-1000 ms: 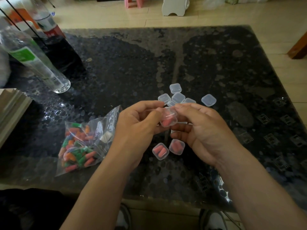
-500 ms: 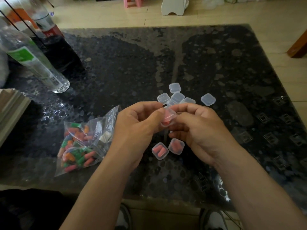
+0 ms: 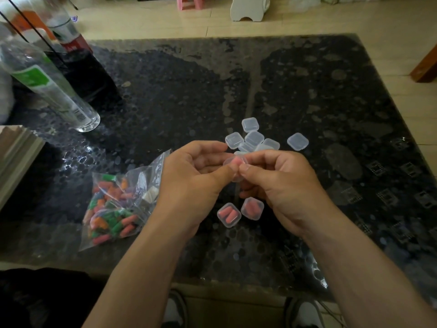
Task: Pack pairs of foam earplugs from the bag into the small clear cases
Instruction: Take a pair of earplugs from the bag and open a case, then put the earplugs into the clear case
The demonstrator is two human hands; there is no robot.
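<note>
I have one small clear case [image 3: 235,165] pinched between both my hands above the dark glass table [image 3: 307,91]: my left hand [image 3: 189,183] curls round it from the left with the thumb pressed on its near face, and my right hand [image 3: 279,185] meets it from the right, thumb tip touching the same face and fingers folded behind. Pink shows through the plastic (how many earplugs are inside I cannot tell, as my thumbs cover most of it). Just below my hands two filled cases lie side by side on the table, the left one [image 3: 229,215] and the right one [image 3: 252,208], each holding a pink pair. Beyond my fingers sits a huddle of empty cases [image 3: 254,137], some overlapping, with a lone empty case [image 3: 298,141] a little apart to the right. The bag [image 3: 118,204] of mixed-colour earplugs lies on the table to the left of my left wrist, its mouth towards my hand. A clear bottle [image 3: 47,84] stands at the far left.
</note>
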